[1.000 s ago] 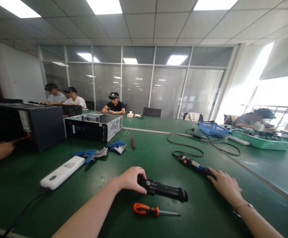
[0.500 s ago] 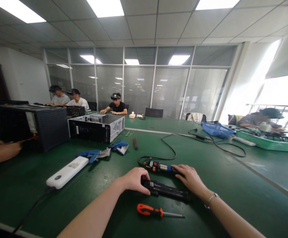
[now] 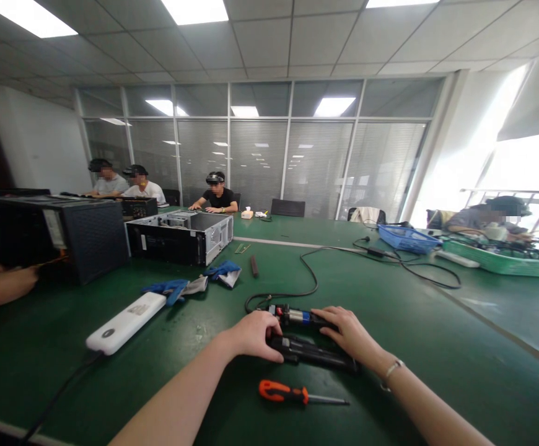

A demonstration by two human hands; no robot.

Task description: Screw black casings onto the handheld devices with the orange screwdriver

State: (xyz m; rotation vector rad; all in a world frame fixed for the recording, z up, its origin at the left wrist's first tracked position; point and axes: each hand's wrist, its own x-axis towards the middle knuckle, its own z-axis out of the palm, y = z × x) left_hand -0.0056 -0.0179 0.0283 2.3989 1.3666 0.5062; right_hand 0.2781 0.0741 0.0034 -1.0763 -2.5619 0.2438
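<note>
My left hand (image 3: 255, 335) is closed around the near end of a long black plastic casing (image 3: 316, 354), thumb in front and fingers behind. Just beyond it lies an opened electric tool (image 3: 297, 316) with a silver-and-blue motor and small red parts exposed. My right hand (image 3: 346, 331) rests over its black right end, with the fingers curved on it and their undersides hidden. The casing's right end reaches below my right hand. A screwdriver (image 3: 284, 392) with an orange-and-black handle lies nearer to me, its shaft pointing right. Neither hand touches it.
A black cable (image 3: 313, 272) loops across the green table. To the left are a white power strip (image 3: 127, 321), blue-grey gloves (image 3: 171, 290) and computer cases (image 3: 176, 241). Blue (image 3: 409, 240) and green baskets (image 3: 511, 263) stand right. A co-worker's hand (image 3: 9, 288) is at far left.
The opened tool and my right hand have shifted a little left, closer to my left hand. Its cable has moved left too. Both hands keep their places on the parts.
</note>
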